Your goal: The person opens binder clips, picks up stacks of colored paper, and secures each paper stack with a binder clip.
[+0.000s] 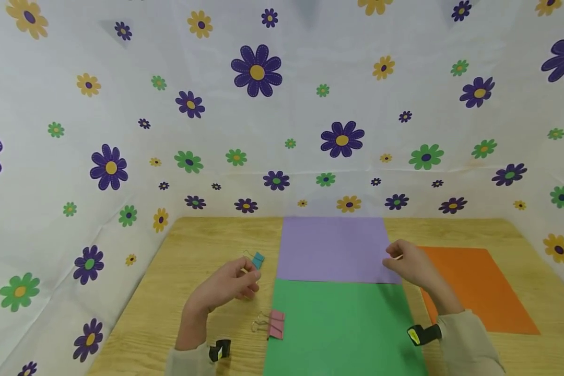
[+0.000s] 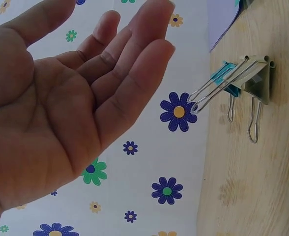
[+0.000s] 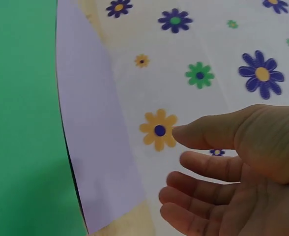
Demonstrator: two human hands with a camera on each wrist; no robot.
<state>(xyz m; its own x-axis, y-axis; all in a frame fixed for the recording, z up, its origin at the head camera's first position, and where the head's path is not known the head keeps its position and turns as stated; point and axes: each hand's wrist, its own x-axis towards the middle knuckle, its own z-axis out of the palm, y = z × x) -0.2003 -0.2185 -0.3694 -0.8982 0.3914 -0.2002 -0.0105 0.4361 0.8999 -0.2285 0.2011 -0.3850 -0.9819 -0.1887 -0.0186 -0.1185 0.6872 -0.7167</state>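
My left hand (image 1: 227,286) hovers over the wood table, fingers loosely bent and holding nothing. Close to its fingertips is a blue binder clip (image 1: 258,260). The left wrist view has that blue clip (image 2: 226,81) beside an olive-coloured binder clip (image 2: 260,83), which I cannot make out in the head view. A pink binder clip (image 1: 276,325) lies at the left edge of a green sheet (image 1: 343,324). Over the right edge of a purple sheet (image 1: 331,248) hangs my right hand (image 1: 409,263). Its thumb and fingers stand apart with nothing between them.
An orange sheet (image 1: 481,290) lies on the table at the right, partly behind my right forearm. The green sheet meets the purple one along its far edge. A white flowered cloth (image 1: 301,109) rises behind and beside the table (image 1: 169,313).
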